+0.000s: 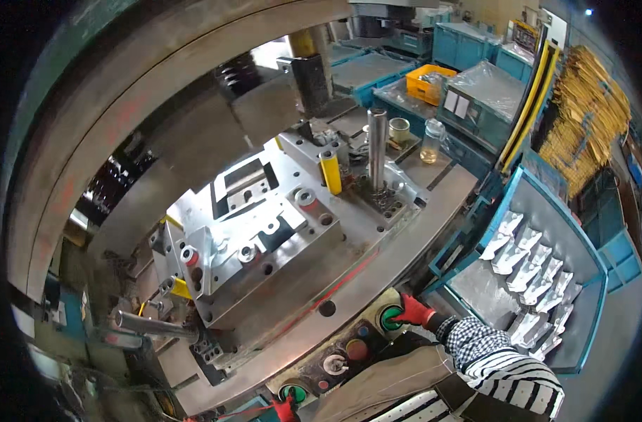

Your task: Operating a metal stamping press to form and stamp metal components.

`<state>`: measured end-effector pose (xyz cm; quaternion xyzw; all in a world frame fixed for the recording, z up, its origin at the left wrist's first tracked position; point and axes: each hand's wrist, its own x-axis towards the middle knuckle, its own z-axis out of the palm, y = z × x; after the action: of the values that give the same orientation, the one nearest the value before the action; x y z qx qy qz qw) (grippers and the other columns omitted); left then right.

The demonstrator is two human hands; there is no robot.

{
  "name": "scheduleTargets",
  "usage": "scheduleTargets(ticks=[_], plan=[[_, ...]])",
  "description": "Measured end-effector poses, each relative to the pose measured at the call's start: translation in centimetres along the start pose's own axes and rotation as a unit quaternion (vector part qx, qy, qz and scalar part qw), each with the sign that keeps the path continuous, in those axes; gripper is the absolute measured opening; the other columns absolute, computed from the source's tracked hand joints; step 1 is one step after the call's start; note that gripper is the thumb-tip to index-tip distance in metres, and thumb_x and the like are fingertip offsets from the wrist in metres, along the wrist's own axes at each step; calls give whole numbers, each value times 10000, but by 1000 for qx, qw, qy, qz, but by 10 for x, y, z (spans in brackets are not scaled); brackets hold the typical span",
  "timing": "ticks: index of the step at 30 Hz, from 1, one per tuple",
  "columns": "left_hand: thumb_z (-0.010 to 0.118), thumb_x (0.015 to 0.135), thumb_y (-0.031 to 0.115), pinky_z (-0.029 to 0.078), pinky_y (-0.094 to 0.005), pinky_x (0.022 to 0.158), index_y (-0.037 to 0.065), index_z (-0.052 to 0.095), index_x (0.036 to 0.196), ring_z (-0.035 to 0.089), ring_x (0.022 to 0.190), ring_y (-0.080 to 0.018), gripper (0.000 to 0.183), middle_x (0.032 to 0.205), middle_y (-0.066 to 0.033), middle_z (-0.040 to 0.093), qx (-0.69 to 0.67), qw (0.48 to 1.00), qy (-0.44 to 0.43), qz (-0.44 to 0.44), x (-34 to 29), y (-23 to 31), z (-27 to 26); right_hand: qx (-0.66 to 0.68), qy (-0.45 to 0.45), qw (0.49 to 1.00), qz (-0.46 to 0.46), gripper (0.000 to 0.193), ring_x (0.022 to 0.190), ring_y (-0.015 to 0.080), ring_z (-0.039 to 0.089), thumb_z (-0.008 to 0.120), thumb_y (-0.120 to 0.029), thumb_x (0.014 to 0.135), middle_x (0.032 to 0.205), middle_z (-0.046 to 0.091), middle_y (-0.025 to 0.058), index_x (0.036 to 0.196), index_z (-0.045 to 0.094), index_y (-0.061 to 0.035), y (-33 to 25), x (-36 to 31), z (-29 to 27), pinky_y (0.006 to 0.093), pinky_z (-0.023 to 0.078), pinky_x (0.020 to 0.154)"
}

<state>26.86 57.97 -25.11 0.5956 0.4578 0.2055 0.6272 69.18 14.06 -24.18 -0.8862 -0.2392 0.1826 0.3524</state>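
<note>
"Where was the control panel (309, 370) when I checked my feed?"

"Between the fingers of both red-gloved hands. Its long axis ran slantwise from the left hand (285, 409) up to the right hand (419, 311), and its face pointed upward, toward my camera."

"How did I have the fingers down?"

"The right ones were spread, one over the right green button (389, 318), another near its rim. One left fingertip met the left green button (298, 394); I couldn't tell how the other left fingers stood, because the lower edge cut that hand off."

"And around them?"

"A blue button (364, 331) sat just beside the right fingers. Ahead of both hands I saw the die block (278, 271); right of the right fingers, a bin (594, 281) of metal parts (539, 271)."

"What was I missing?"

"Brown clothing (384, 380) hid the panel's near side, glare blurred the die block's top, and I couldn't tell whether either green button was pushed in."
</note>
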Motion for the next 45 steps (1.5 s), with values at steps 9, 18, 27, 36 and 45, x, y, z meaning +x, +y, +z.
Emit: scheduleTargets(ticks=[9, 18, 27, 36, 45], plan=[[787, 835, -59, 570, -354, 967, 42, 455, 1557, 668, 1090, -237, 801, 1285, -119, 662, 7, 998, 38, 46, -10, 4, 7, -45, -17, 996, 74, 1171, 1277, 469, 612, 902, -634, 667, 1365, 620, 321, 1489, 451, 68, -12, 4, -4, 521, 501, 1075], [856, 869, 103, 601, -373, 926, 31, 535, 1461, 701, 1078, -229, 677, 1278, -104, 706, 85, 994, 52, 49, -38, 25, 4, -32, -38, 998, 33, 1199, 1304, 495, 559, 908, -608, 695, 1388, 572, 353, 1499, 388, 114, 2, 5, 10, 517, 484, 1083], [827, 815, -3, 608, -372, 878, 20, 457, 1534, 719, 997, -239, 809, 1195, -131, 730, 3, 992, 123, -14, -47, 15, 13, -69, -60, 996, -1, 1205, 1265, 481, 583, 912, -609, 690, 1342, 588, 343, 1453, 388, 163, 19, 7, 12, 527, 501, 1058], [846, 718, -64, 615, -399, 851, -21, 530, 1441, 723, 1010, -271, 790, 1163, -150, 737, -29, 992, 122, -5, -40, 25, 11, -13, -41, 999, -14, 1030, 1269, 481, 552, 945, -460, 699, 1344, 583, 294, 1475, 474, 27, 22, 7, 15, 551, 479, 1054], [825, 898, 376, 555, -450, 911, -12, 761, 1146, 731, 1021, -259, 465, 1137, -163, 780, 530, 831, -165, -44, 24, 145, -71, 222, -141, 963, -66, 932, 1399, 363, 544, 924, -362, 809, 1490, 575, 237, 1523, 453, 11, -2, 11, 0, 462, 450, 1146]])
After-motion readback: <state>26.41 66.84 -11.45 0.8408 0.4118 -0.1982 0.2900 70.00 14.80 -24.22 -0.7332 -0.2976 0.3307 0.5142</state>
